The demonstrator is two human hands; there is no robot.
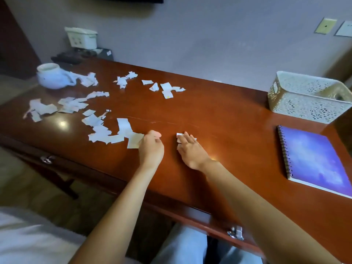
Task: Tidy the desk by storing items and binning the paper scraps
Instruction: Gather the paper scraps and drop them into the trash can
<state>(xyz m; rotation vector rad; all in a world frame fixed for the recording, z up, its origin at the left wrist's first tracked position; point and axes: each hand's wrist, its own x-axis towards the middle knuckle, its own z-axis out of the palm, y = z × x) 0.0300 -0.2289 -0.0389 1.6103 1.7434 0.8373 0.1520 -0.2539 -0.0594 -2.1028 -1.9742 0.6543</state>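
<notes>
Near the front edge of the glossy reddish-brown wooden desk (219, 119), about midway along it, both bare hands rested on the surface. The left hand (151, 147) was curled into a loose fist with its fingertips drawn together against the edge of a larger white paper scrap (134, 141); whether it truly pinched that scrap could not be told. The right hand (191, 149) lay flatter, fingers spread and pressed down on a small white paper scrap (179, 136) that peeked out beyond the fingertips, not clamped between them. Many more torn white paper scraps (95, 121) lay scattered over the left half of the desk, running from the front edge to a cluster near the back edge (167, 89). Toward the left back corner stood a round pale ceramic pot (52, 76) with further scraps touching its side. At the right back corner sat a white perforated plastic basket (308, 98), and just in front of it, near the right end, a purple spiral-bound notebook (314, 159) lay flat and closed, well apart from both hands. Two metal drawer handles (236, 233) showed below the front edge. Behind the pot, against the wall, sat a white lidded container (82, 38), with blurred dark objects in front of it.
</notes>
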